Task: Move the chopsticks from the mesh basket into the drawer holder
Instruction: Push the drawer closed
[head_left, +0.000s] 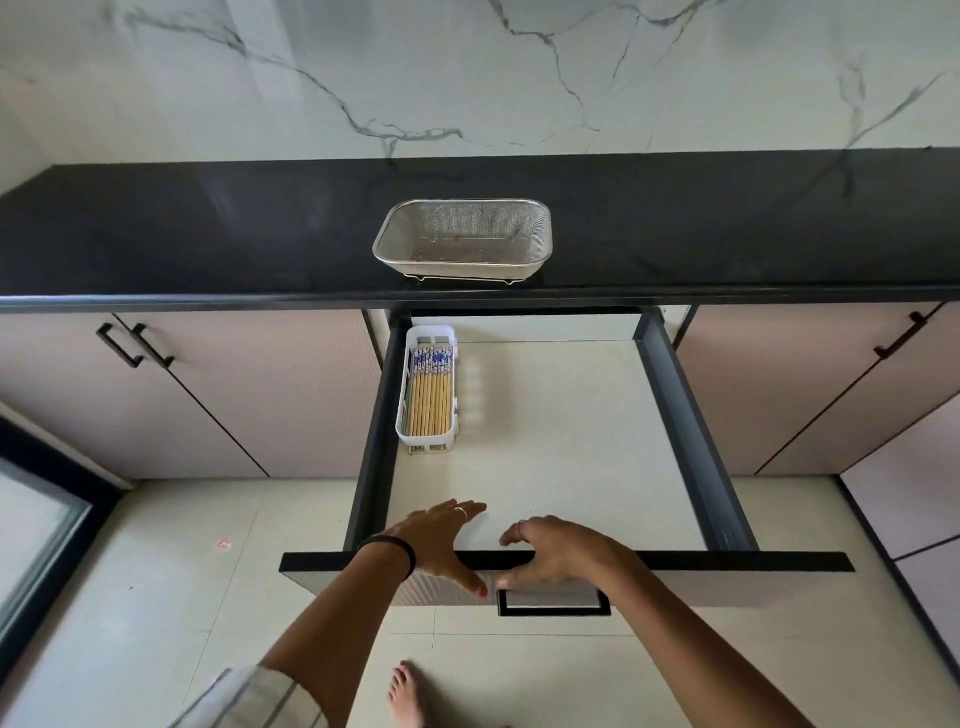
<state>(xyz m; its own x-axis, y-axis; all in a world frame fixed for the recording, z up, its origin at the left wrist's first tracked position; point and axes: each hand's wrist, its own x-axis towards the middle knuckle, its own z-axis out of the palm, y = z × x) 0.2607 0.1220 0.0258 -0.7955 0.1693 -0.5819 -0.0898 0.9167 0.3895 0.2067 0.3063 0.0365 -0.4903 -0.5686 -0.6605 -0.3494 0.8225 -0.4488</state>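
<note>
Mesh basket (462, 240): fine metal mesh, dull silver, on glossy black stone bench (208, 234). Below the bench, holder (427, 387): smooth white plastic. Chopsticks (430, 397): pale wood, blue-white patterned tops. Drawer (561, 447) floor: matt cream.

Nothing here can be read: no words, brand marks, numbers or signs show anywhere. The chopsticks (429, 392) in the drawer holder (427, 387) carry a blue and white pattern at their far ends, but it forms no letters that I can make out.
</note>
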